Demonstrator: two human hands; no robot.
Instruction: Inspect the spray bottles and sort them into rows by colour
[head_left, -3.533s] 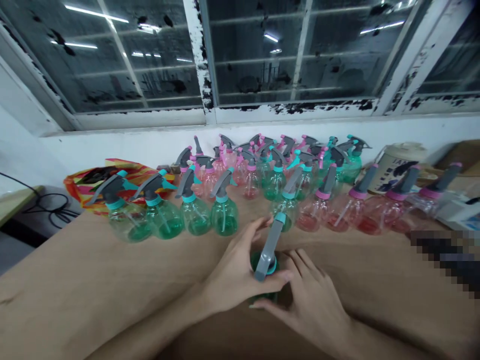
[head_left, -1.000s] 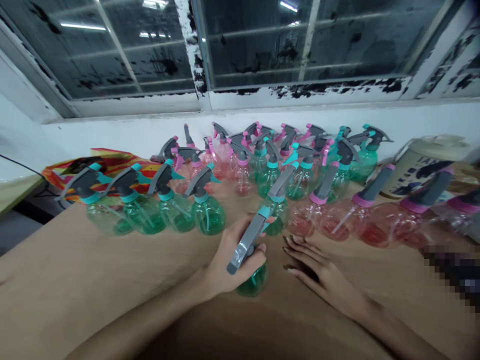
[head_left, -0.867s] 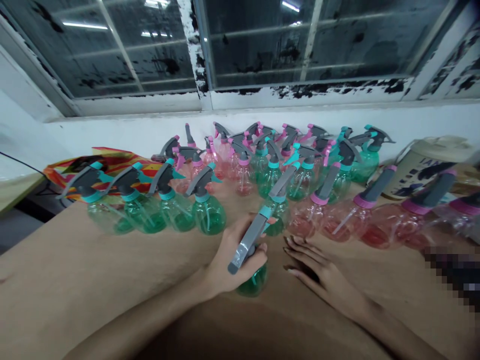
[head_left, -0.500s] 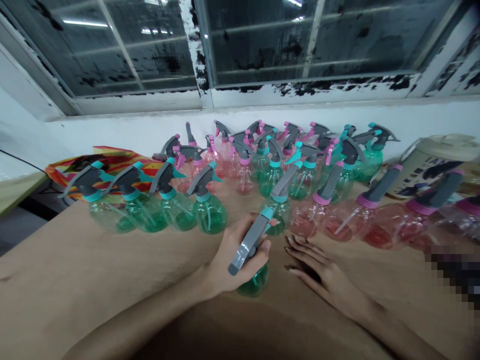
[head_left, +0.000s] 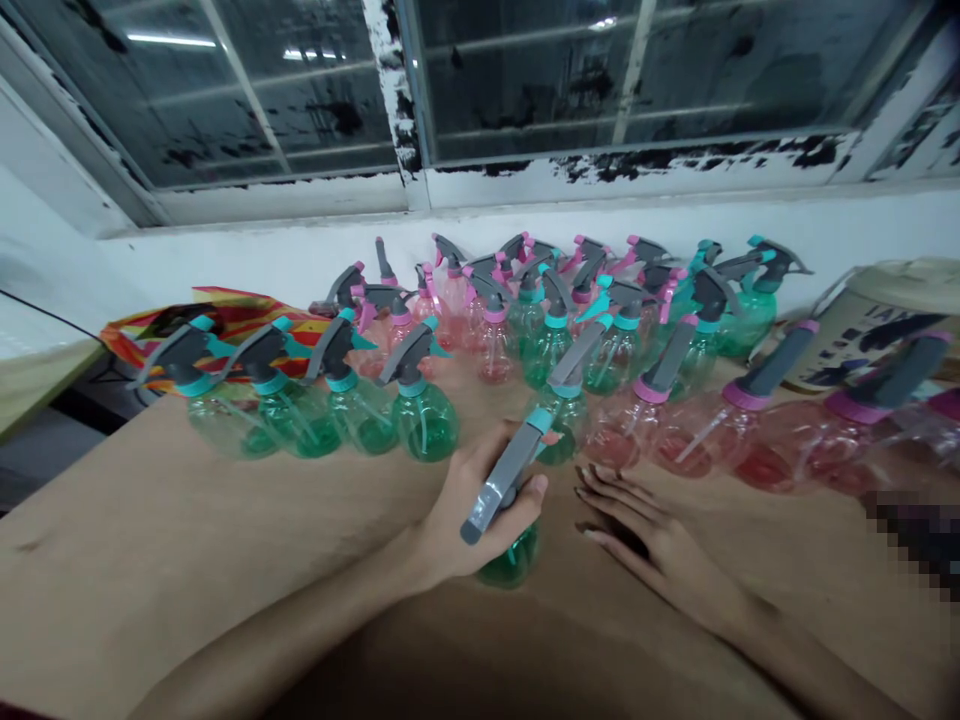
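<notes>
Windows (head_left: pixel 532 80) with glass panes and flaky white frames fill the whole top of the view, patchy black showing where the paint's gone. Below them is a plain white wall (head_left: pixel 285 240), and then a big light-brown wooden desk (head_left: pixel 225 550) with everything on it.

Biggest stuff on the desk: a crinkly orange, red and yellow striped bag (head_left: pixel 232 308) off to the left, and a cream-coloured canister with dark printing (head_left: pixel 855 320) at the right. A crowd of pink and green clear plastic spray bottles (head_left: pixel 495 345) stands near the wall. Nearer in, four round clear-green plastic bottles with grey triggers (head_left: pixel 426 425) line up on the left, and pink ones with grey tops (head_left: pixel 615 435) run off to the right edge.

Left hand (head_left: pixel 469 510) is wrapped snugly round the neck of a clear-green plastic spray bottle (head_left: pixel 508 565), front and centre, well in front of the rows. Can't tell if its base touches the desk. Right hand (head_left: pixel 649 535) lies palm-down beside it, fingers stretched out loosely, gripping nothing. Smallest bit: the held bottle's turquoise nozzle tip (head_left: pixel 538 420), aimed away from the person.
</notes>
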